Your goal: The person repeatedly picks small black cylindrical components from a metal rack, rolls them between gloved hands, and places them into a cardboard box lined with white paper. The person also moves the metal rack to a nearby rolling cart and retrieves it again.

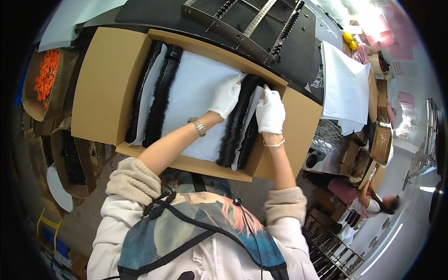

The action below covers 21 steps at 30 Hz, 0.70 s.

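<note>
An open cardboard box lies in front of me, its side flaps folded outward. Along its left inside run black bristly strips with a white sheet between them; a wide white paper covers the middle. More black bristly strips lie along the right side, with a white sheet between them. My left hand, in a white glove with bare fingertips, has its fingers closed at the far end of the inner right strip. My right hand, gloved alike, is closed beside the white sheet's far end; its grip is partly hidden.
A metal rack with small black pieces stands on the dark table beyond. White sheets lie to its right. Boxes on the left hold orange pieces and black material. Another person is at the far right.
</note>
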Tool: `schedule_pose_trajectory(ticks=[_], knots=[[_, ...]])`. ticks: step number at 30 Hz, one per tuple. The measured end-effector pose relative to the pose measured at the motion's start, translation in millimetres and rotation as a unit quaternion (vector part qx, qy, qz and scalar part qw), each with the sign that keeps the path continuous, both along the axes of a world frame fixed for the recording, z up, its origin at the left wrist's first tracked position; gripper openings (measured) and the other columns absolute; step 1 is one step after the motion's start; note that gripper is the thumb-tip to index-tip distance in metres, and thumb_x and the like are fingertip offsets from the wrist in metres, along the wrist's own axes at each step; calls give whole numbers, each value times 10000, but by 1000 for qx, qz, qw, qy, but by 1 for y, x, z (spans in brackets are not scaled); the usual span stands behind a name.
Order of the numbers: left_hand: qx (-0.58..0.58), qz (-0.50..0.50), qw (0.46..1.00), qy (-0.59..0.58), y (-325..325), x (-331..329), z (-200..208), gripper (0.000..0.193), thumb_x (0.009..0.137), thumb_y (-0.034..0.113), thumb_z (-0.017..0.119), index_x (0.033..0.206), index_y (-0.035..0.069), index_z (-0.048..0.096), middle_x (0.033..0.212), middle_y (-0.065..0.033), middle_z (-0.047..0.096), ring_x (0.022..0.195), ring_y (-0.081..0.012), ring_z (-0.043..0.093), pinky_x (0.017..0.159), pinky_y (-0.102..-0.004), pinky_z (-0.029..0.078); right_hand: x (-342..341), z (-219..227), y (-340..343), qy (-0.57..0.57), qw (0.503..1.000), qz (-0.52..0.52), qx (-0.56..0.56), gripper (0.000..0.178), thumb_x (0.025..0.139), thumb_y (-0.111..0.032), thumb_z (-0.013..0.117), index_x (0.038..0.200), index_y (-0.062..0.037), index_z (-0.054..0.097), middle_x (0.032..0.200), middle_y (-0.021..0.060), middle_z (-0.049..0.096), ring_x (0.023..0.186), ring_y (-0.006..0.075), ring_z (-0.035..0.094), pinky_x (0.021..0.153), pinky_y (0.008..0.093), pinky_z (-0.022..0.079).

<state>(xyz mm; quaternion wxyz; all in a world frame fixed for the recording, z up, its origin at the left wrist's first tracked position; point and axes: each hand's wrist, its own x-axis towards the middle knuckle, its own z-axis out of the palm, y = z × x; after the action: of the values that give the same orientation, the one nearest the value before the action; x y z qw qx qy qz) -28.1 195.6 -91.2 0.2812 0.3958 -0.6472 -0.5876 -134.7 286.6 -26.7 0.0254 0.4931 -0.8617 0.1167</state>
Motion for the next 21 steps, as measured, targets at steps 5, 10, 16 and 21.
schedule_pose_trajectory(ticks=[5, 10, 16, 21], knots=[[81, 58, 994, 47, 10, -33, -14, 385, 949, 40, 471, 1315, -11, 580, 1270, -203, 636, 1084, -280, 660, 957, -348, 498, -6, -33, -27, -6, 993, -116, 26, 323, 924, -220, 583, 1212, -97, 663, 1001, 111, 670, 848, 324, 678, 750, 432, 552], [-60, 39, 993, 98, 24, -34, -26, 419, 899, 2, 511, 1313, -20, 572, 1348, -205, 582, 1183, -312, 614, 972, -371, 508, -7, -51, -25, 40, 994, -72, 71, 338, 909, -209, 584, 1203, -61, 662, 952, 130, 659, 787, 324, 681, 693, 429, 559], [-173, -39, 984, -5, 25, -21, -23, 486, 958, 108, 502, 1431, 11, 449, 1510, -207, 413, 1303, -332, 520, 1040, -377, 456, -25, -31, -19, -31, 999, -10, -17, 293, 877, -106, 608, 1151, -25, 672, 889, 158, 655, 841, 322, 678, 719, 419, 556], [4, 63, 992, 110, 27, 0, -10, 609, 1065, 378, 325, 1556, 37, 212, 1546, -236, 353, 1428, -333, 368, 1145, -320, 278, -29, -1, 5, -295, 929, -109, -196, 265, 983, -77, 535, 1204, -24, 670, 938, 54, 706, 747, 128, 609, 719, 274, 506]])
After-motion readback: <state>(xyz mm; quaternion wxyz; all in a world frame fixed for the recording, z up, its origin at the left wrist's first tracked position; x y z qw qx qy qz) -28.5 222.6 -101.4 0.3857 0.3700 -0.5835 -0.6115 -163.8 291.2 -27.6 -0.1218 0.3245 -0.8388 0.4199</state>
